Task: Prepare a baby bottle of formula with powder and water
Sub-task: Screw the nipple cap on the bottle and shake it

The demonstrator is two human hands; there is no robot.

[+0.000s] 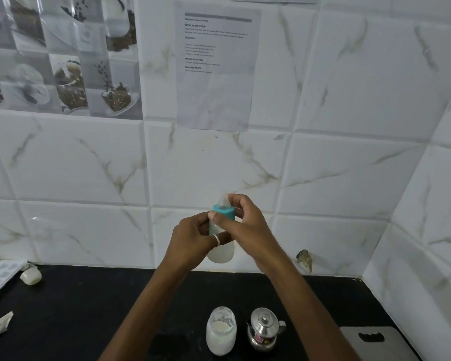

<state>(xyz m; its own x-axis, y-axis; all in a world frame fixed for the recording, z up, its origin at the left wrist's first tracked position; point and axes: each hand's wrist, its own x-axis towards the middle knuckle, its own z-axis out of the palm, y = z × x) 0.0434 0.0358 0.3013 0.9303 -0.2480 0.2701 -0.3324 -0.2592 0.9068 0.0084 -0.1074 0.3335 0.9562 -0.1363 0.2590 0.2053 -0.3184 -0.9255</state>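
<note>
- Two hands on baby bottle (220, 254), held upright above the surface (89, 308).
- Left hand (193, 238) grip wrapped round body; right hand (242, 225) grip clamped on teal collar (223, 211), directly above.
- Long axis vertical; collar twist looks next.

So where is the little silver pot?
In the head view, the silver pot stands on the black counter near the bottom, just right of the powder jar.

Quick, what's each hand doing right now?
Left hand: grips the baby bottle body.
Right hand: grips its teal cap.
</note>
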